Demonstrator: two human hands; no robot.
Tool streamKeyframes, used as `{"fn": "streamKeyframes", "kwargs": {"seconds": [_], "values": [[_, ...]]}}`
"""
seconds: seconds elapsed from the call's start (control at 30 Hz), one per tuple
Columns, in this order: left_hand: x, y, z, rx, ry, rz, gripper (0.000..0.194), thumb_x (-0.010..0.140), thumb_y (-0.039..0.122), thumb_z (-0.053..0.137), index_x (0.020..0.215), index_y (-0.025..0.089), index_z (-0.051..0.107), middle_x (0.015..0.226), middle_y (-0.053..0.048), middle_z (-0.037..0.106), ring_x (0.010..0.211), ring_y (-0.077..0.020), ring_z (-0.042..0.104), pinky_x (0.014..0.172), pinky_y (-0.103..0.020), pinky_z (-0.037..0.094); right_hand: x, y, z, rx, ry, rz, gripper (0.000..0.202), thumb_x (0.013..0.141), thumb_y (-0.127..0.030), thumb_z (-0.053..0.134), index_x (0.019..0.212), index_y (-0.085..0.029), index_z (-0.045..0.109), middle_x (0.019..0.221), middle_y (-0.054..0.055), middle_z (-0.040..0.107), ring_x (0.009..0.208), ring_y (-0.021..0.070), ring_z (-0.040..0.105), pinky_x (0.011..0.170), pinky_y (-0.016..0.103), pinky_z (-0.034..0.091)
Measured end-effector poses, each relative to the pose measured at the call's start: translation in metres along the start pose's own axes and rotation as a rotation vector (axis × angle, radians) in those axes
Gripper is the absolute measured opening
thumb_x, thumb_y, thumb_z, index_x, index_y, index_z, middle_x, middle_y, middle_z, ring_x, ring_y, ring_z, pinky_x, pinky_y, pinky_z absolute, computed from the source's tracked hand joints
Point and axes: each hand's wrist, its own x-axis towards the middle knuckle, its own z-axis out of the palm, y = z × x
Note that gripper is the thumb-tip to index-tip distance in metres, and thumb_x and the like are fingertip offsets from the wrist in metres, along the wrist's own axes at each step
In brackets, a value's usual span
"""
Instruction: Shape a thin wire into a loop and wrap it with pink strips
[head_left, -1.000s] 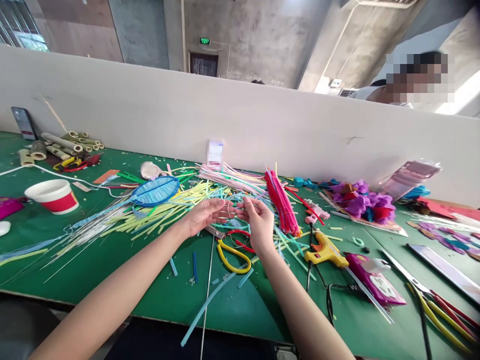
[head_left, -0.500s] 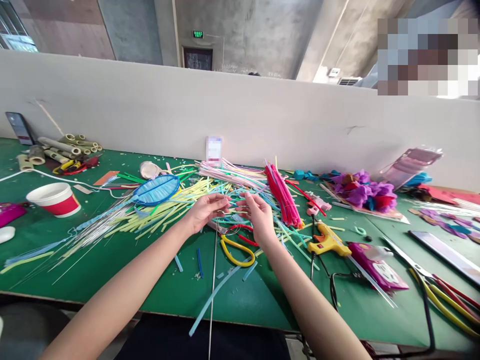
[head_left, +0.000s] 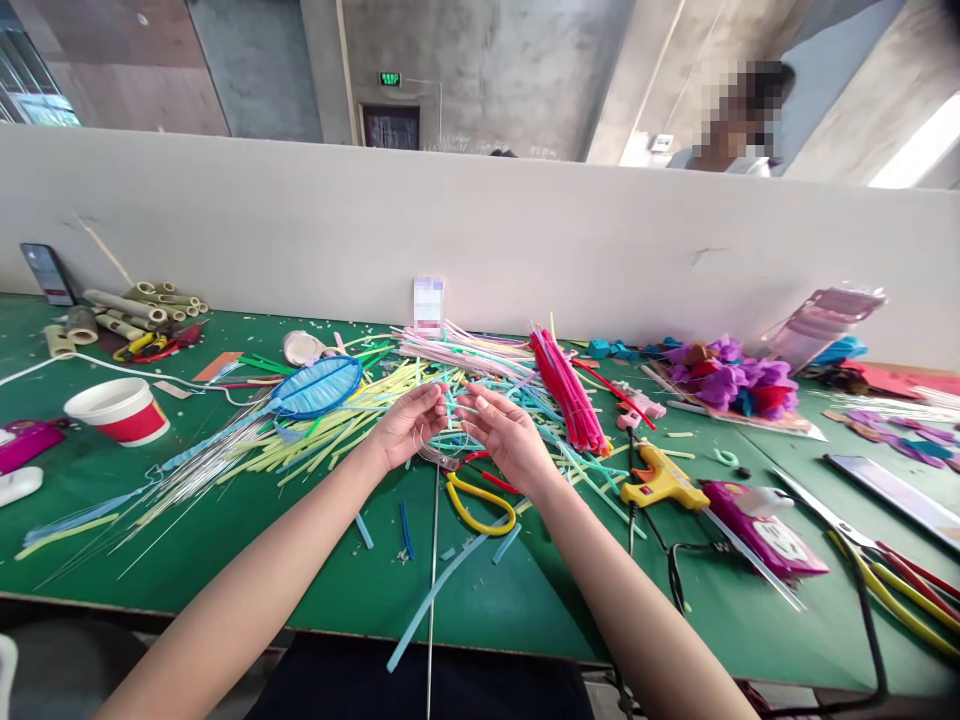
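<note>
At the far left corner of the green worktop (head_left: 187,560) lie a dark phone (head_left: 46,273) propped on the partition and a heap of bamboo tubes (head_left: 127,305), too overlapped to count. Nearer along the left edge stands one red-and-white paper cup (head_left: 120,410). One finished blue wrapped leaf shape (head_left: 319,385) rests on a fan of thin bare wires (head_left: 187,470) and pale yellow strips (head_left: 337,420), so judging by that a single piece is done and the loose heap is what remains.

The left hand (head_left: 409,425) and the right hand (head_left: 504,432) meet above the middle of the worktop, fingertips nearly touching. Both sets of fingers are pinched shut on a thin wire (head_left: 433,560), whose upper end seems curled into a small loop between the hands while its straight tail drops toward the near edge. The loop carries no wrapping that I can see, so this piece looks barely begun.

Below the hands lies one pair of yellow-handled pliers (head_left: 480,505). Right of them stands one bundle of pink-red stems (head_left: 566,395), then one yellow glue gun (head_left: 660,482) and one pink power strip (head_left: 765,530). Toward the far right edge sits a cluster of purple and red flowers (head_left: 731,380). Beyond the partition another person's head shows
</note>
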Motion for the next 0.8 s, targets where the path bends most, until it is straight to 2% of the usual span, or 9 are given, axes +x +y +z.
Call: {"fn": "streamKeyframes", "kwargs": {"seconds": [0.1, 0.2, 0.37, 0.57, 0.8], "values": [[0.0008, 0.0010, -0.0019, -0.022, 0.003, 0.008, 0.031, 0.067, 0.022, 0.089, 0.092, 0.013, 0.072, 0.070, 0.003, 0.068, 0.059, -0.0068, 0.063, 0.059, -0.019, 0.058, -0.0009, 0.0025, -0.0004, -0.027, -0.050, 0.053, 0.038, 0.075, -0.039, 0.081, 0.109, -0.022, 0.075, 0.092, 0.005, 0.077, 0.082, 0.0142, 0.072, 0.075, 0.024, 0.056], [0.0007, 0.0016, -0.0033, -0.030, 0.009, 0.006, 0.034, 0.067, 0.025, 0.089, 0.094, 0.014, 0.072, 0.071, 0.003, 0.068, 0.058, -0.0079, 0.063, 0.058, -0.021, 0.059, -0.0012, 0.0036, -0.0005, -0.043, -0.062, 0.059, 0.039, 0.074, -0.041, 0.082, 0.106, -0.022, 0.076, 0.089, 0.004, 0.076, 0.075, 0.0126, 0.070, 0.072, 0.024, 0.056], [-0.0018, 0.0022, -0.0008, -0.011, -0.003, -0.025, 0.035, 0.065, 0.027, 0.091, 0.091, 0.013, 0.073, 0.069, 0.002, 0.068, 0.058, -0.0084, 0.063, 0.057, -0.021, 0.057, -0.0002, 0.0045, -0.0011, -0.061, -0.034, 0.008, 0.032, 0.073, -0.046, 0.081, 0.093, -0.021, 0.077, 0.080, -0.001, 0.070, 0.067, 0.0081, 0.063, 0.065, 0.020, 0.053], [-0.0049, 0.0026, 0.0032, 0.028, -0.018, -0.029, 0.034, 0.063, 0.029, 0.091, 0.088, 0.014, 0.073, 0.069, 0.002, 0.068, 0.058, -0.0085, 0.061, 0.056, -0.021, 0.055, 0.0007, 0.0063, -0.0022, -0.105, 0.018, -0.054, 0.032, 0.077, -0.053, 0.075, 0.080, -0.021, 0.074, 0.080, 0.001, 0.068, 0.073, 0.0109, 0.062, 0.064, 0.021, 0.051], [-0.0038, 0.0032, 0.0015, 0.074, -0.032, -0.020, 0.034, 0.063, 0.031, 0.091, 0.086, 0.014, 0.073, 0.069, 0.002, 0.065, 0.059, -0.0081, 0.059, 0.058, -0.021, 0.055, -0.0013, 0.0045, 0.0025, -0.149, 0.034, -0.078, 0.039, 0.079, -0.057, 0.072, 0.075, -0.019, 0.071, 0.069, 0.002, 0.068, 0.061, 0.0116, 0.061, 0.060, 0.023, 0.050]]}}
